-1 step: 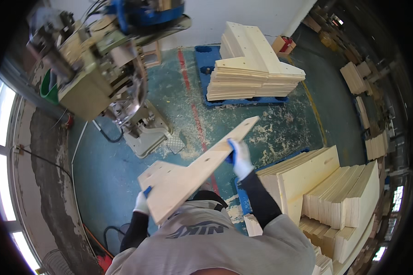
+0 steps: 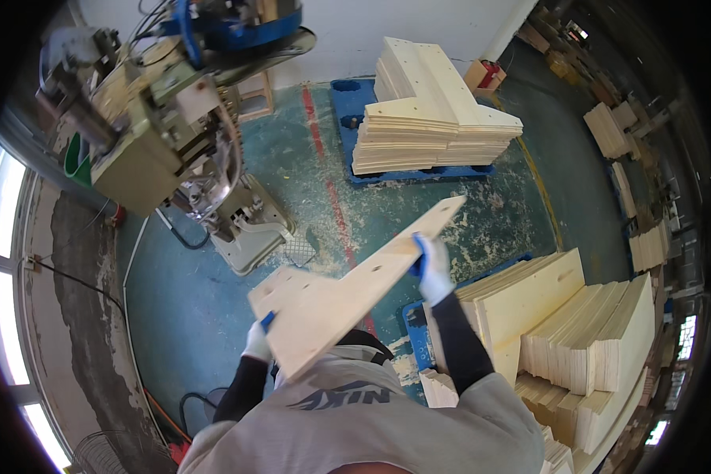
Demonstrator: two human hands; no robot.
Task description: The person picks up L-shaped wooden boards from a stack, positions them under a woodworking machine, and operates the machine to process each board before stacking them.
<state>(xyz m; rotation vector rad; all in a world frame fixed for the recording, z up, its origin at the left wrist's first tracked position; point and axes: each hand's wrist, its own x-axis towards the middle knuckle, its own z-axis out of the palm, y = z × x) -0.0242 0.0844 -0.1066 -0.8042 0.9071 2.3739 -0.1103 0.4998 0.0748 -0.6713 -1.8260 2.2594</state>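
I hold a flat, pale plywood panel [image 2: 340, 304] in front of my body, tilted so its narrow arm points up and to the right. The panel has a wide end, a stepped edge and several small holes. My left hand [image 2: 257, 340], in a white glove with blue fingertips, grips the left edge of the wide end; most of its fingers are hidden under the wood. My right hand [image 2: 432, 272], gloved the same way, is closed round the narrow arm near its far end.
A beige machine [image 2: 146, 162] with a metal base stands at the left. Similar panels are piled [image 2: 434, 130] on a blue pallet [image 2: 351, 99] at the back. More stacked wooden pieces [image 2: 529, 308] rise close to my right elbow. Cables and hoses lie at the lower left.
Both hands have carried the panel a little to the right. It stays gripped at the same two places.
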